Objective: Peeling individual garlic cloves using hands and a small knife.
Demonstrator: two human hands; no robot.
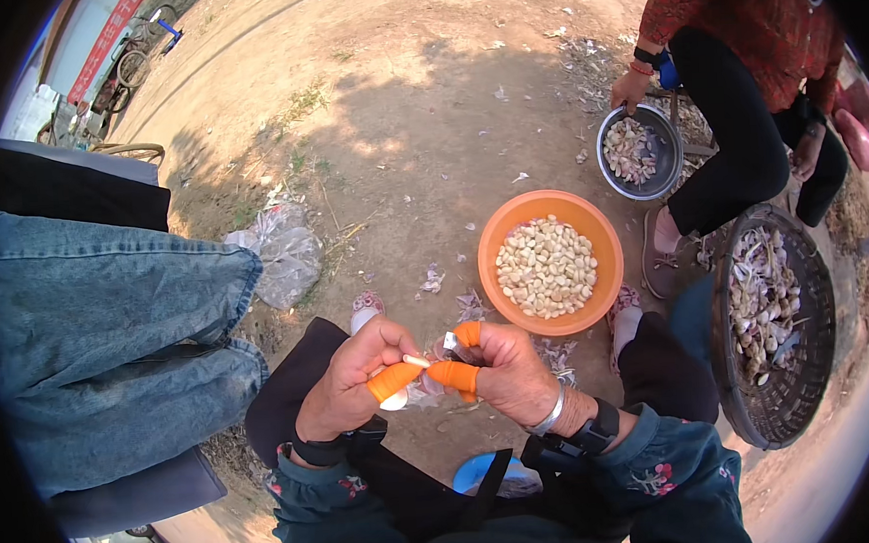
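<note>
Over my lap, my left hand (355,379) pinches a pale garlic clove (415,361) beside its orange-covered thumb. Another white clove (394,400) shows under that thumb. My right hand (513,374) meets it from the other side, its orange-covered thumb tip at the clove's end. Orange covers also wrap other right fingers. At the right index finger is a small whitish piece (449,341); whether it is metal or peel I cannot tell. Past my right hand stands an orange plastic basin (609,262) holding many peeled garlic cloves (546,267).
At the right, a woven basket (815,369) holds unpeeled garlic (764,298). A seated person's hand (630,90) grips a metal bowl (668,160) of cloves. Left are another person's denim-covered legs (111,288) and a clear plastic bag (290,260). A blue container (474,472) sits below my arms.
</note>
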